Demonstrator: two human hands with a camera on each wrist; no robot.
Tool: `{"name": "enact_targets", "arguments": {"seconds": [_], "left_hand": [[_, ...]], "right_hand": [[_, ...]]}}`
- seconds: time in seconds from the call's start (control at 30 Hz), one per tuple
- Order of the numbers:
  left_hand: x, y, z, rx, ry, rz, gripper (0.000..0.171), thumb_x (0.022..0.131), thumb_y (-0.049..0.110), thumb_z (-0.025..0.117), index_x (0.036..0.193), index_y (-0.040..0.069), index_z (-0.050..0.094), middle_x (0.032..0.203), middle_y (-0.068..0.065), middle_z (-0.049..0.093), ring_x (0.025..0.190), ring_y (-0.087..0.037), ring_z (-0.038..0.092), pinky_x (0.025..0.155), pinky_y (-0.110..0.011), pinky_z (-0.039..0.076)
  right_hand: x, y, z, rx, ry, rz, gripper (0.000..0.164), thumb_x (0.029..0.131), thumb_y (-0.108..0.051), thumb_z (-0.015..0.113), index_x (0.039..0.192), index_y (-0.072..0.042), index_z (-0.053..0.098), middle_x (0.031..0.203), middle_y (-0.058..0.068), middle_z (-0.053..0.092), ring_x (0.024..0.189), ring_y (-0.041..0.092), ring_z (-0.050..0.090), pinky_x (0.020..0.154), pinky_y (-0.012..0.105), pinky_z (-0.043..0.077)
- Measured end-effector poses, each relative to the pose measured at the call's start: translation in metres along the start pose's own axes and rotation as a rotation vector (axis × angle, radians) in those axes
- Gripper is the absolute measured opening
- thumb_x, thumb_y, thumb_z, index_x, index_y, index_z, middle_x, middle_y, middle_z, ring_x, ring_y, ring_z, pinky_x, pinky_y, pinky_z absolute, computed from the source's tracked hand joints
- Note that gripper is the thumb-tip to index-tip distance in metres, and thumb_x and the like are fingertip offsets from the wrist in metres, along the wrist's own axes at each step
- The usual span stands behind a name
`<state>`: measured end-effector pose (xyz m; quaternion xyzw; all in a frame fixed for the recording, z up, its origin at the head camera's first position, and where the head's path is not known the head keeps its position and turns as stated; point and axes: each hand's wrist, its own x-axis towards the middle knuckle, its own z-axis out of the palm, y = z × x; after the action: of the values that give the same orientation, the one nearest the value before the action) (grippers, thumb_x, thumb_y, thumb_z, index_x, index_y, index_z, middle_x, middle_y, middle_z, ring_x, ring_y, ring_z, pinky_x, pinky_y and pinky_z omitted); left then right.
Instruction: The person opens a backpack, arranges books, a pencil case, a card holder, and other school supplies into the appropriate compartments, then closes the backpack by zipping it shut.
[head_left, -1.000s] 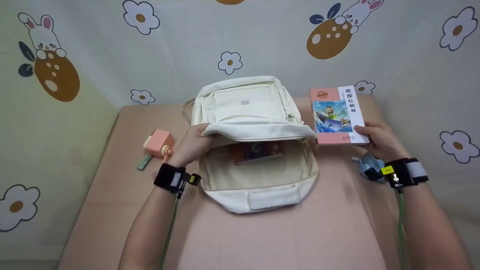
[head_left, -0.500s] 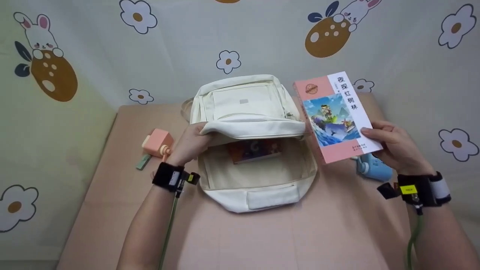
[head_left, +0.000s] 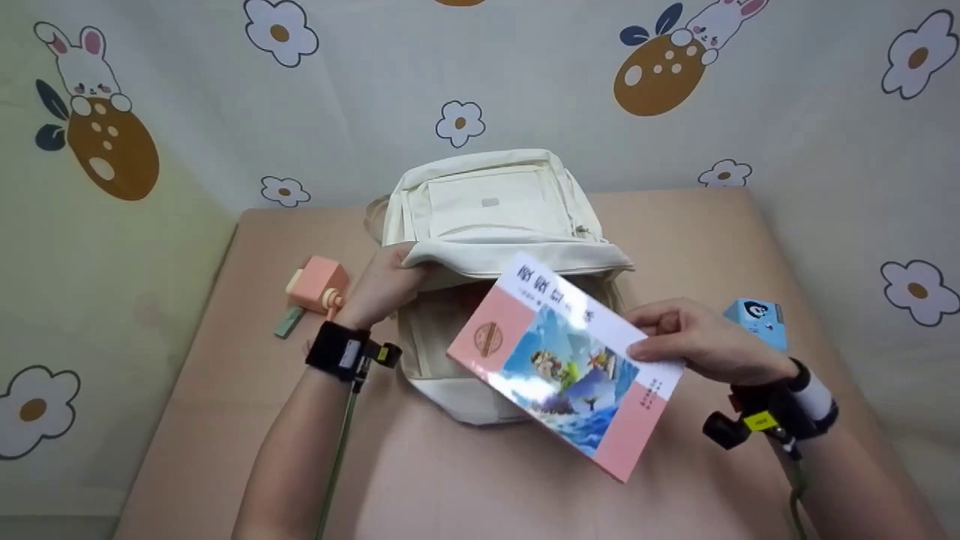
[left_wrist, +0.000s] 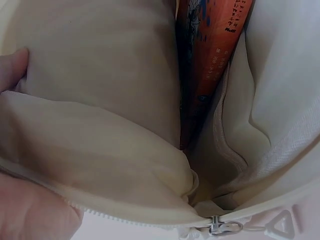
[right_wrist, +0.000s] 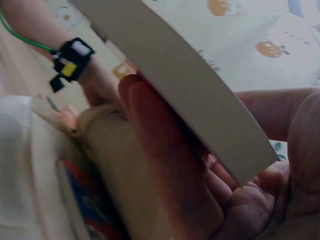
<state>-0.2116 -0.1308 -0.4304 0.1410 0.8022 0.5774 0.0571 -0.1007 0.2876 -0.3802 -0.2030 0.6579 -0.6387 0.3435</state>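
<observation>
A cream backpack (head_left: 480,202) lies unzipped on the table, its mouth facing the camera. My left hand (head_left: 386,289) grips the raised flap at its left edge and holds the opening up. Another book with an orange-red cover (left_wrist: 212,60) is inside the bag in the left wrist view. My right hand (head_left: 701,341) pinches a pink and white book (head_left: 574,367) by its right-hand long edge, thumb on the cover and fingers beneath. That book is tilted in front of the opening and covers part of the bag's lower half. Its page edges (right_wrist: 185,85) show in the right wrist view.
Left of the bag sit a pink box-shaped object (head_left: 319,283) and a small green block (head_left: 288,322). A light blue box-shaped item (head_left: 761,321) stands at the right, partly behind my right hand. Patterned cloth (head_left: 360,97) hangs behind and beside the table.
The pink and white book has come left and down from the bag's right side to its opening, turning as it moved. My left hand stays on the flap.
</observation>
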Motion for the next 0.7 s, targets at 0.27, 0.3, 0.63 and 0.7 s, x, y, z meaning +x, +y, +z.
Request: {"name": "enact_targets", "arguments": {"seconds": [0.27,0.3,0.63,0.7], "left_hand": [[-0.001,0.003,0.000,0.014,0.011,0.004,0.036,0.099,0.033,0.066,0.072,0.012,0.056,0.056,0.004,0.039,0.048,-0.012,0.038,0.047,-0.025,0.031],[-0.001,0.003,0.000,0.016,0.009,0.005,0.036,0.099,0.033,0.066,0.072,0.012,0.055,0.057,0.004,0.038,0.048,-0.012,0.038,0.047,-0.025,0.031],[0.000,0.003,0.001,-0.006,0.007,0.007,0.028,0.098,0.026,0.066,0.075,0.009,0.061,0.057,0.004,0.039,0.048,-0.011,0.038,0.047,-0.025,0.032],[0.000,0.003,0.001,-0.002,0.001,0.010,0.026,0.097,0.025,0.066,0.077,0.009,0.062,0.058,0.004,0.039,0.049,-0.011,0.039,0.047,-0.025,0.032]], "right_hand": [[0.030,0.037,0.003,0.026,-0.097,0.119,0.033,0.103,-0.008,0.058,0.133,0.006,0.061,0.117,0.022,0.071,0.098,0.029,0.074,0.087,0.038,0.058],[0.032,0.041,0.001,0.035,-0.086,0.131,0.034,0.103,-0.009,0.058,0.133,0.007,0.060,0.117,0.022,0.072,0.097,0.028,0.074,0.087,0.037,0.058],[0.062,0.066,-0.016,0.222,0.164,0.197,0.034,0.101,-0.010,0.063,0.128,0.010,0.061,0.114,0.018,0.073,0.101,0.026,0.073,0.087,0.036,0.058],[0.067,0.067,-0.017,0.244,0.190,0.196,0.034,0.101,-0.009,0.063,0.127,0.012,0.060,0.114,0.018,0.073,0.102,0.026,0.073,0.089,0.036,0.057]]}}
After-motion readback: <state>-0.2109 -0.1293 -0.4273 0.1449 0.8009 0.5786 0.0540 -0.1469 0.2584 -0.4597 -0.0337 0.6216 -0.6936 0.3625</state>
